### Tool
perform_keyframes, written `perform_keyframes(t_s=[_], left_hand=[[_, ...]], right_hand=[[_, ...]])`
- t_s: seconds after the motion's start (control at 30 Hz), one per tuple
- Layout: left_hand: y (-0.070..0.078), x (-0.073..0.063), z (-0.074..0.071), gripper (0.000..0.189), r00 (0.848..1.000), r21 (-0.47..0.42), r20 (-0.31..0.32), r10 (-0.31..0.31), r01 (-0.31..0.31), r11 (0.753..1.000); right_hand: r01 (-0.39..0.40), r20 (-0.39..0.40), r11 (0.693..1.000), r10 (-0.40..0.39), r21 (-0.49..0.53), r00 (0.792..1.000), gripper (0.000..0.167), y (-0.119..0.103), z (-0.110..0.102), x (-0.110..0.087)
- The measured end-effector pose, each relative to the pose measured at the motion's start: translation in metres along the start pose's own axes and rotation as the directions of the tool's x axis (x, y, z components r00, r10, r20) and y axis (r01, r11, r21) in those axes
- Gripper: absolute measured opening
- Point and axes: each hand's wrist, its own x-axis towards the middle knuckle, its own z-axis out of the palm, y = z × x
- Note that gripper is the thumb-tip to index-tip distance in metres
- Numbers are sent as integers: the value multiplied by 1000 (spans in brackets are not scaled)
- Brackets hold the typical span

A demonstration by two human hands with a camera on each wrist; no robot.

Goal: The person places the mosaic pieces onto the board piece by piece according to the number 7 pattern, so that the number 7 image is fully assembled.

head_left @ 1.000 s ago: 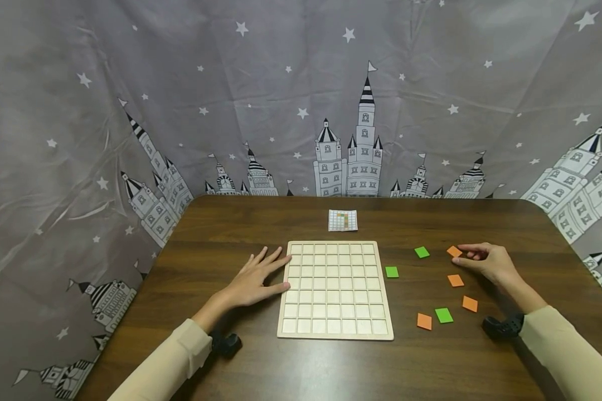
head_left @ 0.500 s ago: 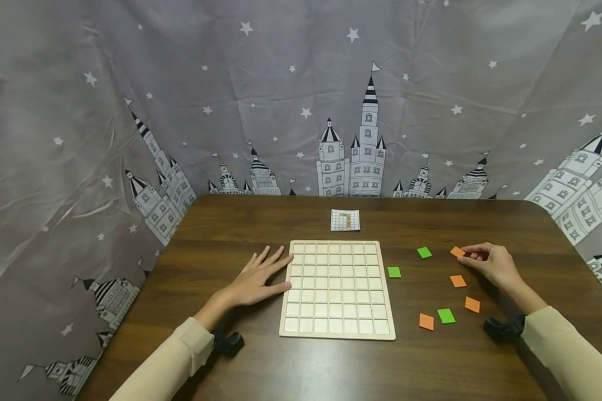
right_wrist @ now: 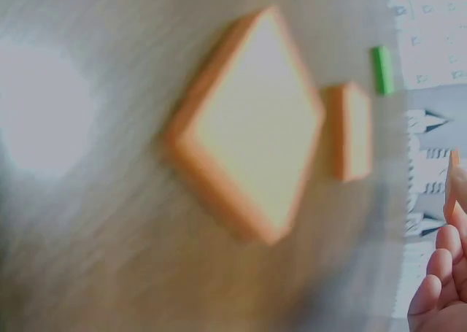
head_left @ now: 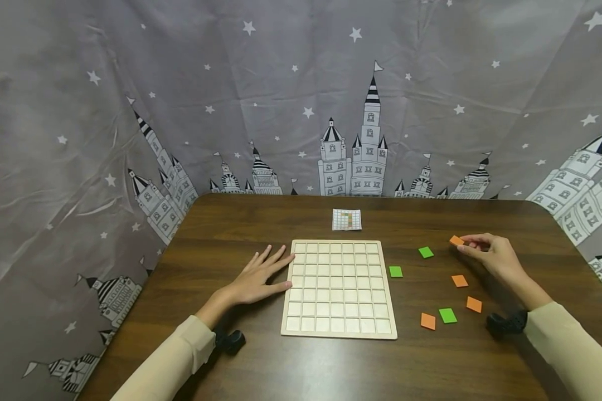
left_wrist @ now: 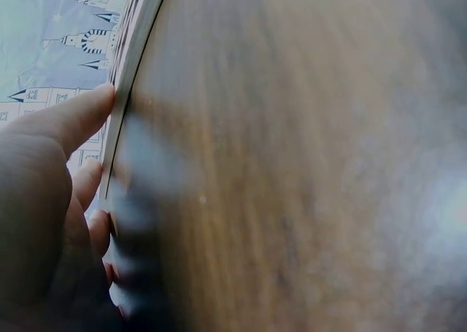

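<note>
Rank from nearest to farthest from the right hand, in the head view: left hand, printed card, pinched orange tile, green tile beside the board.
1. Orange tile, pinched in the right hand.
2. Green tile, beside the board's right edge.
3. Printed card, beyond the board.
4. Left hand, at the board's left.

A pale, squarish board [head_left: 337, 283] with a grid of cells lies flat below the centre of the head view; at right, the right hand [head_left: 496, 257] pinches an orange tile [head_left: 456, 240].
</note>
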Motion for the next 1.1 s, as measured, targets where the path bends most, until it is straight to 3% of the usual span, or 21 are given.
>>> perform_keyframes(t_s=[0.43, 0.7, 1.1], left_hand=[[-1, 1, 1, 73, 1000, -5, 17, -2, 2, 1000], [0, -1, -1, 72, 1000, 1, 10, -1, 1, 1000], [-2, 0, 1, 71, 1000, -10, 11, -3, 4, 1000]], right_hand=[[66, 83, 997, -69, 40, 994, 34, -57, 18, 17], [95, 149, 988, -112, 118, 983, 31, -91, 47, 30], [126, 227, 960, -185, 251, 956, 25, -124, 98, 43]])
